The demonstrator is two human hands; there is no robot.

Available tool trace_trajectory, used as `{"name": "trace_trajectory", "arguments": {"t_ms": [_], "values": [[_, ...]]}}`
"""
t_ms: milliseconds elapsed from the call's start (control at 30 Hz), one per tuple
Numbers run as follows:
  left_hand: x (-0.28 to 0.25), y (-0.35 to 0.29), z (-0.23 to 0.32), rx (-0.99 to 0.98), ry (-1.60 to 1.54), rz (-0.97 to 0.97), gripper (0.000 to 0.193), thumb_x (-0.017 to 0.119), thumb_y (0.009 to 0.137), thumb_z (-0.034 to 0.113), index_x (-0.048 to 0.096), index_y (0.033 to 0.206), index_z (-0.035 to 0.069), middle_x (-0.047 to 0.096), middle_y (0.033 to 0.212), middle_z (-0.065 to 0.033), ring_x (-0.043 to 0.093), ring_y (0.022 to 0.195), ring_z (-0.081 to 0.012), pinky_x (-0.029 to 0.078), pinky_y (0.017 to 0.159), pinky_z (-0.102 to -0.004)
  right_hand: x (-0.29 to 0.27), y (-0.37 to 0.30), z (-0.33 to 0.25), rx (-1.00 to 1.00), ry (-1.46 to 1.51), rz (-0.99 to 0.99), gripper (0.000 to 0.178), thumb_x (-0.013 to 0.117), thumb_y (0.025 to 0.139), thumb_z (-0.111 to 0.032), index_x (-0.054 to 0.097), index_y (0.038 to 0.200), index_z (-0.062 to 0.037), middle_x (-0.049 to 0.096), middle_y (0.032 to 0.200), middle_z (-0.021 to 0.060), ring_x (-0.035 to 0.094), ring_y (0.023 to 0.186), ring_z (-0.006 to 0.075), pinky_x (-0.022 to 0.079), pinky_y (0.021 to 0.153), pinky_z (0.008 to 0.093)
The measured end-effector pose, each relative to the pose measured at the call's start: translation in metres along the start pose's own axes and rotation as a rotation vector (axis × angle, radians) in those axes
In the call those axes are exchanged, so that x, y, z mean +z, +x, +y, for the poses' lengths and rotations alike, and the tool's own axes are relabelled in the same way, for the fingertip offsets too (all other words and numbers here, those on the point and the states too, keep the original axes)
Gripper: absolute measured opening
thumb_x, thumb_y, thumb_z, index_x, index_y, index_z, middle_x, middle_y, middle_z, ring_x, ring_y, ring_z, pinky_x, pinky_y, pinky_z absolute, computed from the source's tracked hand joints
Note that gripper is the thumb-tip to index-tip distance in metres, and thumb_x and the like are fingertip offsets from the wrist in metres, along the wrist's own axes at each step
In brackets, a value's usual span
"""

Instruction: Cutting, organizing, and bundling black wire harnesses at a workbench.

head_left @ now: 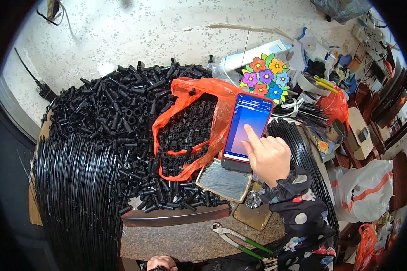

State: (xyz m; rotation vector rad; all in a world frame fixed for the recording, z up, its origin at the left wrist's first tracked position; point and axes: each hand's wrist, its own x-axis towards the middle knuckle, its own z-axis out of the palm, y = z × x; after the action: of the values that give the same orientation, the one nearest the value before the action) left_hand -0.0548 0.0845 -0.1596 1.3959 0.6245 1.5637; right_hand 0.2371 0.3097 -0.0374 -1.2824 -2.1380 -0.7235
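The left hand is cut off by the lower edge (its grip apparently closed, contents untellable).

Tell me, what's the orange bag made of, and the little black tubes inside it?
The orange bag looks like thin plastic film: it is crinkled, shiny and lets light through. The little black tubes look like moulded plastic, dull black with a faint sheen, all the same shape. Rubber can't be ruled out.

head cam | looks steeply down | close over cluttered worktable
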Motion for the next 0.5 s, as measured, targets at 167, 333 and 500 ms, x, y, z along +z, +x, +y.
{"name": "trace_trajectory", "arguments": {"t_ms": [167, 333, 500], "values": [[-0.002, 0.000, 0.001, 0.024, 0.003, 0.007, 0.037, 0.051, 0.061, -0.024, 0.043, 0.056, 0.011, 0.035, 0.053, -0.0043, 0.029, 0.039, -0.0164, 0.021, 0.037, -0.0305, 0.001, -0.002, -0.001, 0.020, -0.034, 0.060, 0.033, 0.066, 0.073, -0.022, 0.063, 0.100, -0.0032, 0.043, 0.051, 0.0000, 0.043, 0.048, 0.0145, 0.032, 0.048, 0.0286], [0.000, 0.000, -0.002, 0.072, -0.017, 0.003, 0.038, 0.051, 0.060, -0.025, 0.043, 0.056, 0.012, 0.035, 0.053, -0.0042, 0.029, 0.039, -0.0164, 0.021, 0.037, -0.0305, -0.004, -0.007, 0.002, 0.012, -0.075, 0.030, 0.034, 0.067, 0.073, -0.022, 0.063, 0.101, -0.0038, 0.042, 0.051, -0.0003, 0.044, 0.048, 0.0145, 0.033, 0.048, 0.0291], [0.000, 0.001, -0.003, 0.132, -0.012, 0.011, 0.038, 0.051, 0.060, -0.025, 0.043, 0.056, 0.013, 0.035, 0.053, -0.0042, 0.029, 0.039, -0.0164, 0.021, 0.037, -0.0304, 0.003, -0.004, -0.007, -0.002, -0.054, -0.027, 0.039, 0.067, 0.072, -0.024, 0.061, 0.107, -0.0071, 0.042, 0.051, -0.0001, 0.044, 0.049, 0.0148, 0.033, 0.048, 0.0296]]}}
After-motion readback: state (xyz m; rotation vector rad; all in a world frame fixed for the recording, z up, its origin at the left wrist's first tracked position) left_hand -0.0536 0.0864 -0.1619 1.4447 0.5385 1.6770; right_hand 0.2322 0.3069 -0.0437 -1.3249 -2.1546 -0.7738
